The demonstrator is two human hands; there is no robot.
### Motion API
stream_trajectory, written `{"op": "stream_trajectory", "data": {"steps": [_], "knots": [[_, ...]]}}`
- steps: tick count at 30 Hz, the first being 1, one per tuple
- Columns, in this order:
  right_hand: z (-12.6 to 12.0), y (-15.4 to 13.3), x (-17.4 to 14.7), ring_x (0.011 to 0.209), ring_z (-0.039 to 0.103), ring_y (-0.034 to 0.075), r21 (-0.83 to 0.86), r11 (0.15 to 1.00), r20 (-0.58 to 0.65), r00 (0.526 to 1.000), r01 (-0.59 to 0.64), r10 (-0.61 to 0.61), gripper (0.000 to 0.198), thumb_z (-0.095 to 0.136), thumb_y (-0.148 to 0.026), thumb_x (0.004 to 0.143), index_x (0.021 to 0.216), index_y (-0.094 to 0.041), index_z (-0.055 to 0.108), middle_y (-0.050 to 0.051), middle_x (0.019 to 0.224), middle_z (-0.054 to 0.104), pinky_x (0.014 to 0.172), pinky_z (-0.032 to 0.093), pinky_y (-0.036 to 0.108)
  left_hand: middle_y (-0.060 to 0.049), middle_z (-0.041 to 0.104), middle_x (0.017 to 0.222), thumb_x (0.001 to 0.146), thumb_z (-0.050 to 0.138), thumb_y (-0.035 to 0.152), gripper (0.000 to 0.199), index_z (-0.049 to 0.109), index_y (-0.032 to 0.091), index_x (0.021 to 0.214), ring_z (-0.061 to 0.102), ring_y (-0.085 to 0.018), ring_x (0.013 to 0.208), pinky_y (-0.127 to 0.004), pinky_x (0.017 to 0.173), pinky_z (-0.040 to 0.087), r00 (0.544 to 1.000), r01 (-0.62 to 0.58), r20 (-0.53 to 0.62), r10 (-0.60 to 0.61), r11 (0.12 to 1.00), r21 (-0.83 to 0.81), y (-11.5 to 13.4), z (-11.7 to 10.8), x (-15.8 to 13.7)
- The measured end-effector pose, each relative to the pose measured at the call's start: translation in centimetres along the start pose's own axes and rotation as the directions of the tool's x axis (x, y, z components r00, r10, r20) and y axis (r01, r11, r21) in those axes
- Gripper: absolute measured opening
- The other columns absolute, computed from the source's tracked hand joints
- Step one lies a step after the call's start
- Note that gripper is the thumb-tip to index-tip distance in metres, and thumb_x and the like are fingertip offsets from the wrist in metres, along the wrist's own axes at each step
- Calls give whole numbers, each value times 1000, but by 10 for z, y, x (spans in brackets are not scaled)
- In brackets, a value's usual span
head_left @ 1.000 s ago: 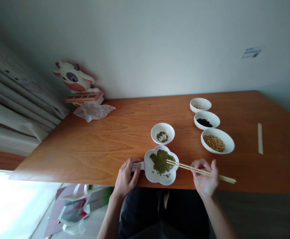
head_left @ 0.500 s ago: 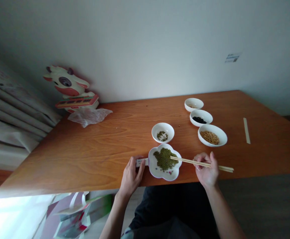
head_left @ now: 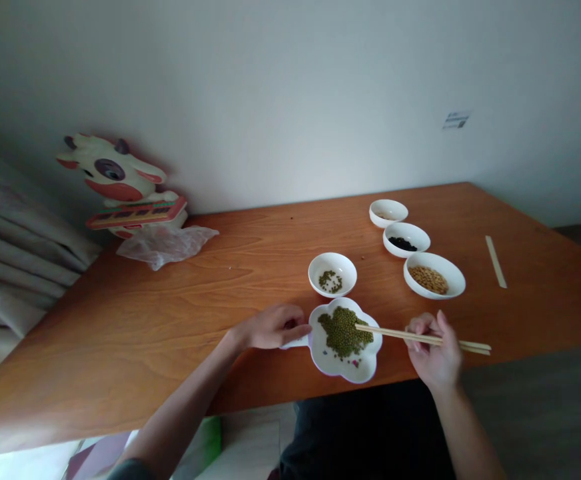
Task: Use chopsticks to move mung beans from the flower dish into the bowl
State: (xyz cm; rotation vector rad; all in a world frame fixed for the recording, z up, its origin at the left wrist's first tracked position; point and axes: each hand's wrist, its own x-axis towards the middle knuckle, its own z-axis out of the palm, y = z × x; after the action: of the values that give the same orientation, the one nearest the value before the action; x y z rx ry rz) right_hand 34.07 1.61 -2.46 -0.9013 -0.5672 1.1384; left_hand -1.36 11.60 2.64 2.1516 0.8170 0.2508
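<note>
1. White flower-shaped dish (head_left: pixel 368 367), head view: it lies near the front edge of the wooden worktop (head_left: pixel 250 280), between the two hands, with its short handle (head_left: pixel 296 343) pointing left. Green beans (head_left: pixel 344 330) are heaped over its middle and rear; a few lie scattered toward the front.

2. Left hand (head_left: pixel 273 327): it lies over the handle, fingers curled and thumb extended to the dish's rim. The fingers hide most of the handle, so whether the grip is closed around it cannot be told.

3. Right hand (head_left: pixel 435 350): its grip is closed on a pair of wooden chopsticks (head_left: pixel 393 331), held close together. Their tips reach over the right side of the dish, at the green beans; their rear ends project to the right of the hand.

4. Small bowl (head_left: pixel 348 270): white and round, just behind the dish, with a sparse cluster of similar beans (head_left: pixel 329 281) on its bottom.

5. Row of three white bowls, right of centre: the front bowl (head_left: pixel 450 277) contains tan beans (head_left: pixel 428 279), the middle bowl (head_left: pixel 415 233) dark contents (head_left: pixel 402 244), and the rear bowl (head_left: pixel 393 208) a few pale pieces too small to identify.

6. Surroundings: a pale strip (head_left: pixel 496 262) lies farther right; at rear left, a clear plastic bag (head_left: pixel 168 245) rests against a cow-shaped toy (head_left: pixel 115 177) with a keyboard (head_left: pixel 140 215).
</note>
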Motion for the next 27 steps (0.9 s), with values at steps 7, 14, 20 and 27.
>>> {"op": "stream_trajectory", "data": {"steps": [7, 14, 20, 27], "knots": [[5, -2, -5, 43, 42, 6, -7, 999, -77, 996, -36, 35, 48, 68, -53, 95, 62, -18, 64, -2, 56, 51, 41, 38, 19, -2, 64, 78, 106, 50, 60, 52, 65, 16, 84, 55, -11, 66, -22, 56, 40, 990, -19, 137, 34, 994, -106, -17, 0, 28], [5, -3, -9, 44, 45, 7, -18, 999, -135, 990, -42, 40, 46, 65, -50, 97, 64, -18, 63, -2, 57, 51, 41, 39, 20, -1, 66, 77, 97, 67, 64, 48, 68, 16, 92, 56, -11, 65, -22, 55, 40, 984, 166, -30, -178, 957, -238, -14, 9, 15], [1, -2, -9, 44, 43, 7, -48, 999, -138, 990, -25, 18, 46, 63, -49, 98, 65, -18, 63, -2, 58, 50, 40, 38, 19, -1, 66, 90, 97, 71, 43, 36, 61, 19, 121, 58, -11, 68, -22, 58, 45, 995, -98, -49, 88, 958, -269, -22, 8, -1], [5, -4, -8, 44, 44, 7, -83, 995, -74, 996, -57, 51, 46, 65, -49, 98, 63, -18, 62, -2, 56, 48, 41, 40, 20, -8, 75, 114, 82, 90, 46, 56, 62, 23, 124, 72, -21, 97, -32, 86, 55, 918, -377, -134, 373, 926, -2, -33, 16, 1]]}}
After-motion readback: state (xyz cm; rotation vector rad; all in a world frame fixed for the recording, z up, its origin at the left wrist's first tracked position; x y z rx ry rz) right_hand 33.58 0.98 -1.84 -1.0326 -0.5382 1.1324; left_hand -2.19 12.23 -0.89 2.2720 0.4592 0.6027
